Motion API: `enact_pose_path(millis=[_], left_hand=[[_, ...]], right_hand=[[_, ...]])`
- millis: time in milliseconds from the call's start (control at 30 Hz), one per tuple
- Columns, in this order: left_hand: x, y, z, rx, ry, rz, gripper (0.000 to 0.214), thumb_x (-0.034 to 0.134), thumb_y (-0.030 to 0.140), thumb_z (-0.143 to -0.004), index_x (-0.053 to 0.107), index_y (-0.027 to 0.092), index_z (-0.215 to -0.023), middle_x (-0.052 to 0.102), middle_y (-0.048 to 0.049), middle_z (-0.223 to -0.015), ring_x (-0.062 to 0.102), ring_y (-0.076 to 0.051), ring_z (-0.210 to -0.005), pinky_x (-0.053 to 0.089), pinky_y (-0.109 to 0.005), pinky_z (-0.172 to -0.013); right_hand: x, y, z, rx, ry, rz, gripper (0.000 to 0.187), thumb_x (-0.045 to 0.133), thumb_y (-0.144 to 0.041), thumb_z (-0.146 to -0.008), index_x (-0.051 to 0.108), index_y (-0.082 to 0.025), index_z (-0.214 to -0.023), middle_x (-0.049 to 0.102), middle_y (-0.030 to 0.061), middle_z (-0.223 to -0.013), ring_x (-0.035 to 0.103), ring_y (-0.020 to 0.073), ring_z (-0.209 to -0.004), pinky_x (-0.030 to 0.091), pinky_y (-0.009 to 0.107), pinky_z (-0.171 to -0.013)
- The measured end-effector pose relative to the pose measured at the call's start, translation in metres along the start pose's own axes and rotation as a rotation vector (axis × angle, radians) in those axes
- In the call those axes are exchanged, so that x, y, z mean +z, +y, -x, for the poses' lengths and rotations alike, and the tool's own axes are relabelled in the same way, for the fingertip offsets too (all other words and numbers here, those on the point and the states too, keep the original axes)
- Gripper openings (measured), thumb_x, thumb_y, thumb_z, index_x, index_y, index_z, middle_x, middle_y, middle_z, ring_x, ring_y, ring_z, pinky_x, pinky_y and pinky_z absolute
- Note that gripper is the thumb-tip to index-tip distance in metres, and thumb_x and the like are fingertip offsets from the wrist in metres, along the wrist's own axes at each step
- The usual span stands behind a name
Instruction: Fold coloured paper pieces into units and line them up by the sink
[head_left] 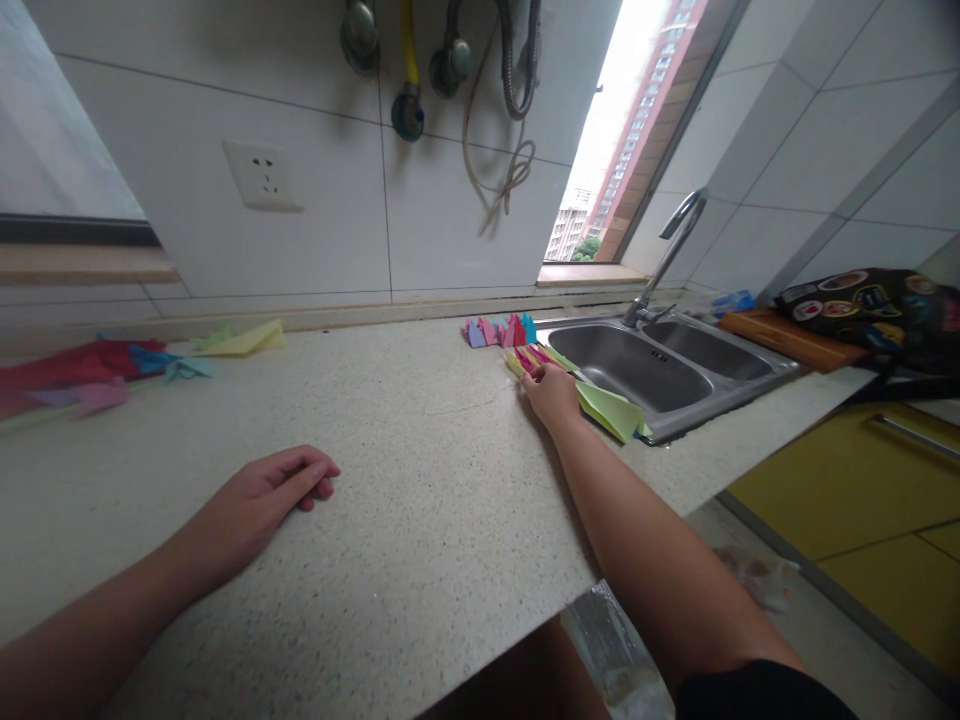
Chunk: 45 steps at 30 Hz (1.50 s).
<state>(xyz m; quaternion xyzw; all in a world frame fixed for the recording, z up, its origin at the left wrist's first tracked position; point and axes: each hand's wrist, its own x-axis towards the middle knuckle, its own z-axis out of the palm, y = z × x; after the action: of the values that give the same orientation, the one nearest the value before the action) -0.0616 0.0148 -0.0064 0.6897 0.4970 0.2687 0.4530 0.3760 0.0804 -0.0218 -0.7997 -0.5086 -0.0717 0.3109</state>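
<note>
My right hand point(553, 393) reaches to the counter beside the sink, its fingers closed at a yellow and pink folded paper point(517, 358). Part of that paper is hidden behind the hand. Close to my wrist, a pale green folded paper point(611, 408) lies along the sink's edge. Just beyond is a row of small pink, red and blue folded papers point(501, 331). My left hand point(281, 490) rests on the counter with its fingers curled together, nothing visible in them. At the far left lie a red folded paper point(90, 360), a light blue one point(189, 369) and a yellow one point(251, 340).
The speckled counter point(420, 480) runs to a steel double sink point(720, 408) with a tap point(679, 235). A wooden board point(795, 340) and a dark patterned bag point(870, 305) sit at the right. Wall pipes hang above. Beneath the front edge is a shiny silvery object point(611, 640).
</note>
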Motion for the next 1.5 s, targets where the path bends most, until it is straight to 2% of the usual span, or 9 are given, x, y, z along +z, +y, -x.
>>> enact_pose_path(millis=[800,967,1033,1100,1233,1333,1500], left_hand=[[0.000,0.002,0.001,0.002,0.008,0.000,0.035,0.055,0.053,-0.088,0.069,0.022,-0.092,0.072,-0.0052,-0.084,0.064,-0.020,-0.078,0.051,-0.033,-0.074],[0.000,0.002,-0.001,0.008,0.010,0.008,0.034,0.056,0.053,-0.087,0.070,0.021,-0.092,0.072,-0.0056,-0.085,0.064,-0.020,-0.079,0.052,-0.032,-0.073],[0.001,0.002,-0.002,0.010,0.007,0.010,0.034,0.055,0.052,-0.088,0.070,0.021,-0.092,0.072,-0.0053,-0.085,0.064,-0.020,-0.079,0.051,-0.032,-0.073],[0.001,0.003,-0.002,0.014,0.001,0.014,0.034,0.055,0.052,-0.089,0.069,0.021,-0.092,0.071,-0.0051,-0.086,0.064,-0.020,-0.080,0.051,-0.031,-0.074],[0.002,0.004,0.000,0.035,0.004,0.031,0.035,0.055,0.053,-0.088,0.068,0.021,-0.091,0.070,-0.0053,-0.085,0.065,-0.021,-0.080,0.051,-0.032,-0.073],[0.003,0.007,0.001,0.051,0.008,0.036,0.036,0.054,0.054,-0.088,0.068,0.020,-0.090,0.069,-0.0055,-0.083,0.064,-0.021,-0.079,0.051,-0.032,-0.072],[0.003,0.014,0.004,0.081,0.005,0.044,0.034,0.054,0.051,-0.088,0.068,0.020,-0.089,0.068,-0.0038,-0.079,0.062,-0.018,-0.074,0.049,-0.030,-0.069]], right_hand=[[0.000,0.000,-0.002,0.011,0.016,-0.008,0.021,0.063,-0.036,-0.080,0.070,-0.016,-0.083,0.073,0.0116,-0.083,0.067,0.0230,-0.078,0.046,0.032,-0.073],[-0.011,-0.009,0.007,0.011,0.069,-0.032,0.021,0.061,-0.038,-0.082,0.065,-0.018,-0.083,0.070,0.0092,-0.079,0.063,0.0215,-0.072,0.041,0.030,-0.067],[-0.019,-0.020,0.017,-0.056,0.083,-0.067,0.021,0.056,-0.039,-0.086,0.062,-0.019,-0.080,0.068,0.0060,-0.074,0.060,0.0191,-0.068,0.038,0.028,-0.064],[-0.027,-0.034,0.031,-0.219,0.027,-0.140,0.021,0.053,-0.037,-0.089,0.059,-0.020,-0.078,0.065,0.0031,-0.071,0.056,0.0157,-0.063,0.036,0.027,-0.062],[-0.039,-0.068,0.063,-0.594,-0.278,-0.169,0.023,0.050,-0.037,-0.092,0.059,-0.020,-0.080,0.065,0.0019,-0.073,0.053,0.0132,-0.064,0.034,0.025,-0.063],[-0.047,-0.096,0.082,-0.758,-0.460,-0.102,0.021,0.050,-0.035,-0.092,0.063,-0.020,-0.085,0.068,0.0033,-0.078,0.056,0.0137,-0.067,0.034,0.026,-0.065],[-0.056,-0.147,0.098,-0.959,-0.640,0.057,0.021,0.053,-0.037,-0.090,0.067,-0.021,-0.085,0.072,0.0059,-0.083,0.061,0.0179,-0.070,0.034,0.027,-0.060]])
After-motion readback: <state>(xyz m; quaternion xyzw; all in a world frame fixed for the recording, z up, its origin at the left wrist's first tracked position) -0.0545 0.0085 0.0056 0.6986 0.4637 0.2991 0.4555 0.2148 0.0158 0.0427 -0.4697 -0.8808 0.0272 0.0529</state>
